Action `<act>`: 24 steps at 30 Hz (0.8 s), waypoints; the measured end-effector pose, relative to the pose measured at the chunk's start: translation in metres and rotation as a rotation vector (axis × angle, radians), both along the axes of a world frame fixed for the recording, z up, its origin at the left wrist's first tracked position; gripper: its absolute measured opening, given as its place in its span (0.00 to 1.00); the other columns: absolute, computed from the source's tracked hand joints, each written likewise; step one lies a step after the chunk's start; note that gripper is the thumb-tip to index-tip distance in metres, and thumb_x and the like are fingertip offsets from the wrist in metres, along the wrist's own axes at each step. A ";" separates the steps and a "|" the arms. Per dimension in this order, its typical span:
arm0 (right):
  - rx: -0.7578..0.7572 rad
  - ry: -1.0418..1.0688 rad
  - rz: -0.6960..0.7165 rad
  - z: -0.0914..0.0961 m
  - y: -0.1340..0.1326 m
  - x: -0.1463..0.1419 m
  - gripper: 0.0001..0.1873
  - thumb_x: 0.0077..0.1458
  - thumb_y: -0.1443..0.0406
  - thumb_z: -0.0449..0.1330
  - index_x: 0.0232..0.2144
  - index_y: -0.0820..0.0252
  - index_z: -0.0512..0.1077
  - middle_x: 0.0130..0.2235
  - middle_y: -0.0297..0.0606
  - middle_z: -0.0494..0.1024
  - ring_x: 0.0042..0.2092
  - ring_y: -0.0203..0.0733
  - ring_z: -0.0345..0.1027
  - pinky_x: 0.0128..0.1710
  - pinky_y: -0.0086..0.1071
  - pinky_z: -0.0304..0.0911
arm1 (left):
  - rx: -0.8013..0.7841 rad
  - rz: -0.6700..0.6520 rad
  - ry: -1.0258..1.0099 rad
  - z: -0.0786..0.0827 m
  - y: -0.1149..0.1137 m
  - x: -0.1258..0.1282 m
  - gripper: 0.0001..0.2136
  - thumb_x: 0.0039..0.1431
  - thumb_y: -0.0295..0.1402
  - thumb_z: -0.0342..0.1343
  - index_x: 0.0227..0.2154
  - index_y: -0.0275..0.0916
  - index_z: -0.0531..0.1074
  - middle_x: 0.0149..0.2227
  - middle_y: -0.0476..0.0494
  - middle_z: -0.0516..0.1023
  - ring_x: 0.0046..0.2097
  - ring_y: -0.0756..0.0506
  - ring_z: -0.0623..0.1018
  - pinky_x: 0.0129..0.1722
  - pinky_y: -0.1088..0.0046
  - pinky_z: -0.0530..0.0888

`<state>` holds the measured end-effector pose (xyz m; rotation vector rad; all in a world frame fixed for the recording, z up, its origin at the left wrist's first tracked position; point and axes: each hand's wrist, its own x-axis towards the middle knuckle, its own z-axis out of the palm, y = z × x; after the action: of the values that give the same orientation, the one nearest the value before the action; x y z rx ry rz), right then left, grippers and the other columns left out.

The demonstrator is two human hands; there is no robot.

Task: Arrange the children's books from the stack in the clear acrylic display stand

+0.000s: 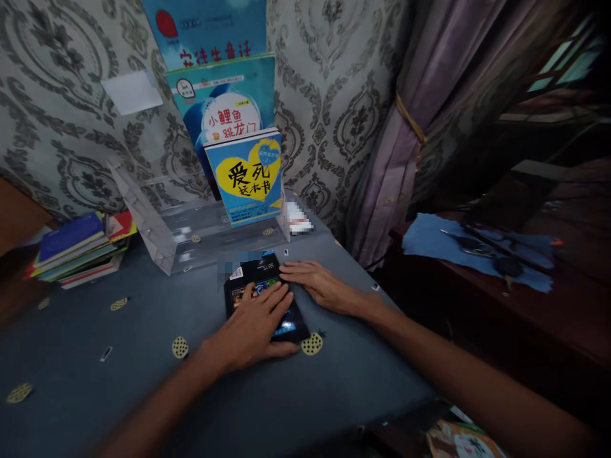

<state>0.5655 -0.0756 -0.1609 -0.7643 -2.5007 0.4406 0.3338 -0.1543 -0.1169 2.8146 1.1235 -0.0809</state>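
A dark book [261,270] with a colourful picture on its cover lies flat on the patterned grey tablecloth. My left hand [255,321] rests palm down across its cover, fingers stretched out and somewhat apart. At the upper right edge of the book, my right hand [324,287] lies low with its fingers extended, the tips touching the cover's edge. Just behind stands a clear acrylic book rack [155,232]. On its right side a blue book with a yellow heart [248,184] leans upright, in front of a teal book [191,105] and a taller blue book [210,28].
A stack of books [79,245] sits at the left of the table [86,381]. To the right, a dark red surface [458,280] carries a blue cloth [424,245] with tools on it. A tied purple curtain [401,146] hangs beside the patterned wall.
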 end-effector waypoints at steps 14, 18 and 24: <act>0.017 -0.048 -0.015 0.003 -0.002 -0.002 0.28 0.61 0.76 0.51 0.60 0.54 0.71 0.63 0.41 0.70 0.66 0.46 0.61 0.65 0.53 0.59 | 0.132 0.011 -0.006 0.002 -0.011 0.008 0.32 0.69 0.51 0.43 0.65 0.31 0.61 0.67 0.33 0.65 0.66 0.37 0.65 0.65 0.56 0.62; 0.032 -0.039 -0.012 0.002 -0.002 -0.003 0.27 0.62 0.76 0.51 0.59 0.56 0.71 0.63 0.43 0.71 0.66 0.47 0.62 0.64 0.53 0.60 | 0.115 0.034 0.000 0.003 -0.013 0.010 0.32 0.69 0.50 0.44 0.66 0.30 0.60 0.67 0.33 0.64 0.68 0.37 0.63 0.65 0.58 0.63; 0.064 -0.026 0.006 -0.004 0.002 -0.003 0.28 0.59 0.77 0.52 0.59 0.56 0.71 0.62 0.42 0.71 0.65 0.46 0.62 0.65 0.50 0.59 | 0.100 0.066 0.003 0.002 -0.016 0.010 0.33 0.69 0.50 0.44 0.67 0.31 0.57 0.69 0.33 0.61 0.69 0.37 0.61 0.66 0.58 0.63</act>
<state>0.5628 -0.0736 -0.1646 -0.7424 -2.5292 0.3522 0.3443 -0.1698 -0.1150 2.8611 1.2536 -0.0237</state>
